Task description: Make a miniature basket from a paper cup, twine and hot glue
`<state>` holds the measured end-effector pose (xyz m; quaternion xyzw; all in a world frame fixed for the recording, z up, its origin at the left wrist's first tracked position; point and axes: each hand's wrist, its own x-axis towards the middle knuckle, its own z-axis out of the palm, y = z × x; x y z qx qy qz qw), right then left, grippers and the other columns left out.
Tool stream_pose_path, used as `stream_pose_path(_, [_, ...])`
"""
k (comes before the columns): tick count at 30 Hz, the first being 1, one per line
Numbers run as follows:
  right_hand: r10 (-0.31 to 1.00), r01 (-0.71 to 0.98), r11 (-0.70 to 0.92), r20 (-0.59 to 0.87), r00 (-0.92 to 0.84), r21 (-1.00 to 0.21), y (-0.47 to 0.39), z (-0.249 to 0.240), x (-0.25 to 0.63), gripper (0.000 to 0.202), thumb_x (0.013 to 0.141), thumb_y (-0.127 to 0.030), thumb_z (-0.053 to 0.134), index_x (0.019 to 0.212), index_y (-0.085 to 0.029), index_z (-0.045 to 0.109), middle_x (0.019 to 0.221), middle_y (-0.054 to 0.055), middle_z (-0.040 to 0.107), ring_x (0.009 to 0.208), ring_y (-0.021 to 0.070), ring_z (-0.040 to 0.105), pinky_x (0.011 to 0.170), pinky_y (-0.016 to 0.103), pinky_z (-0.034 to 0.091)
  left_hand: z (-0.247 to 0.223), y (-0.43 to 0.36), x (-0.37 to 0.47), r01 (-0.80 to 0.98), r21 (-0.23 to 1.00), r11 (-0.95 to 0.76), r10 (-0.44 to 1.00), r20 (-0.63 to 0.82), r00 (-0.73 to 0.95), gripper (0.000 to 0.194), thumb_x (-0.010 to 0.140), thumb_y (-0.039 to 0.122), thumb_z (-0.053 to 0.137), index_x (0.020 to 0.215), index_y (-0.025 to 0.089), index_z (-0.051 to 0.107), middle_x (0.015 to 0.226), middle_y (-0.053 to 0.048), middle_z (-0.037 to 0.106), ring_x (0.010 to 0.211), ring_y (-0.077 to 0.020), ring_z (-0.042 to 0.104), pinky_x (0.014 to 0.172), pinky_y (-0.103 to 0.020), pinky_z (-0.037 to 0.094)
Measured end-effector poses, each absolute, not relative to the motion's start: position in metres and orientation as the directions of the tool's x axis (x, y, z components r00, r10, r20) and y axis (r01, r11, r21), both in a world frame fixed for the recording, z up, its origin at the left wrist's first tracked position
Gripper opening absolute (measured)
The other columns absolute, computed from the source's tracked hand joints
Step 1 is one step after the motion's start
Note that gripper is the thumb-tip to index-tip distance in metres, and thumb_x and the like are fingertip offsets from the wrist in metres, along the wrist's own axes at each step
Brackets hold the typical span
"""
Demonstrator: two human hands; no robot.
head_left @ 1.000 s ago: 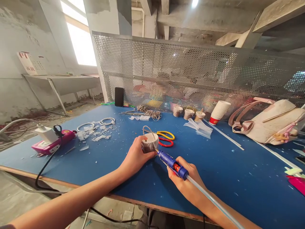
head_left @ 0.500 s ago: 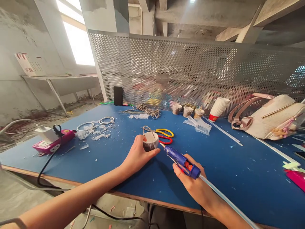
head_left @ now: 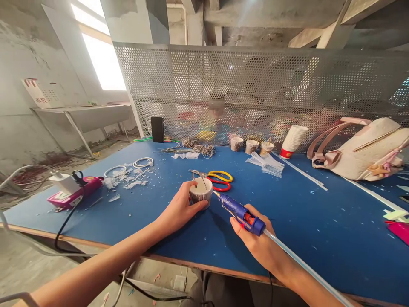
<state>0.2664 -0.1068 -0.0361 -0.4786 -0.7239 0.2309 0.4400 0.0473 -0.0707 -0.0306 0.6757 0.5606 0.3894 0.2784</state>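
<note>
My left hand [head_left: 187, 199] is closed around a small paper cup [head_left: 201, 195] with a brownish patterned side. A twisted cord [head_left: 198, 173] rises from the cup's far rim and now hangs partly inside it. In my right hand [head_left: 255, 238] is a blue glue gun [head_left: 238, 209], with a long clear glue stick [head_left: 300, 262] running out of its back. The gun's nozzle points at the cup's right side, at or very near the rim; contact cannot be made out. Scissors [head_left: 220, 183] with one yellow and one red handle lie just behind the cup.
At the back stand several small cups [head_left: 236, 144], a stack of paper cups [head_left: 294, 140] and a phone [head_left: 157, 129]. Cord bundles [head_left: 204, 149] and clear strips [head_left: 266, 165] lie nearby. A pink power strip [head_left: 68, 196] is left, a backpack [head_left: 364, 153] right. A perforated screen [head_left: 191, 76] borders the table.
The cup has tilted a little toward me, showing more of its inside. Its cord has shifted, with one part now lying across the opening. The glue gun stays beside the rim.
</note>
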Motion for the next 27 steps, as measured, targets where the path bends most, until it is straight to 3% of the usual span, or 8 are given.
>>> stream_pose_path(7, [0.894, 0.488, 0.442, 0.416, -0.169, -0.753, -0.108, -0.037, 0.268, 0.023, 0.083, -0.043, 0.052, 0.069, -0.024, 0.049, 0.052, -0.004, 0.052, 0.044, 0.0122, 0.045, 0.046, 0.021, 0.043, -0.028, -0.072, 0.045, 0.517, 0.823, -0.236, 0.971, 0.218, 0.096, 0.050, 0.070, 0.034, 0.066, 0.115, 0.021, 0.048, 0.113, -0.008, 0.060, 0.101, -0.0231, 0.059, 0.095, -0.040, 0.045])
stream_pose_path(16, [0.940, 0.542, 0.335, 0.316, -0.132, -0.771, -0.123, -0.027, 0.272, 0.026, 0.081, -0.046, 0.051, 0.067, -0.024, 0.050, 0.051, -0.004, 0.049, 0.046, 0.0122, 0.046, 0.047, 0.020, 0.042, -0.034, -0.071, 0.045, 0.613, 0.735, -0.289, 0.956, 0.255, 0.145, 0.051, 0.071, 0.025, 0.062, 0.117, 0.018, 0.043, 0.115, -0.009, 0.057, 0.097, -0.0219, 0.059, 0.093, -0.042, 0.048])
stream_pose_path(27, [0.958, 0.523, 0.278, 0.275, -0.086, -0.806, -0.145, -0.028, 0.286, 0.026, 0.082, -0.046, 0.051, 0.069, -0.024, 0.052, 0.055, -0.004, 0.050, 0.051, 0.0135, 0.048, 0.055, 0.023, 0.044, -0.033, -0.079, 0.040, 0.623, 0.676, -0.394, 0.918, 0.318, 0.235, 0.070, 0.068, 0.016, 0.061, 0.132, 0.025, 0.033, 0.137, -0.010, 0.042, 0.120, -0.0241, 0.048, 0.099, -0.042, 0.045])
